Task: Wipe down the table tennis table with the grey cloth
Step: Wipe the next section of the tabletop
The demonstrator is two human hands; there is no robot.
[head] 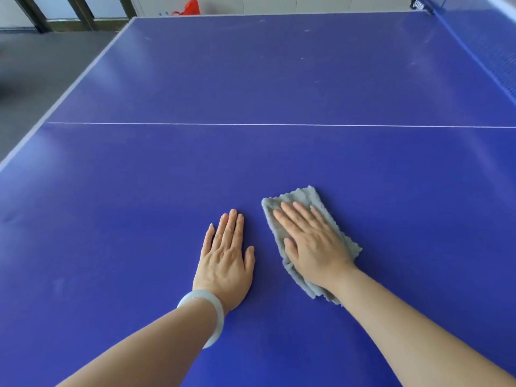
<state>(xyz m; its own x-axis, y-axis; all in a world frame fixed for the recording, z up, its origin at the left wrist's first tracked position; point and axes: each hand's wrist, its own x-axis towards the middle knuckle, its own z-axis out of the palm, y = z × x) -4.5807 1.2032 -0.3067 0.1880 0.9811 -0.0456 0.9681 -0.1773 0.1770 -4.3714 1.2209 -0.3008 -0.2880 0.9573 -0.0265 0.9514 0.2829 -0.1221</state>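
A blue table tennis table fills the view, with a thin white line crossing it from left to right. A folded grey cloth lies flat on the near half, right of centre. My right hand presses flat on the cloth with straight fingers and covers most of it. My left hand rests flat on the bare table just left of the cloth, apart from it, fingers straight and together. A pale bangle sits on my left wrist.
The net runs along the table's right side, with its post at the top right. The table's left edge borders grey floor. A red object stands on the floor beyond the far edge. Faint smudges mark the far half.
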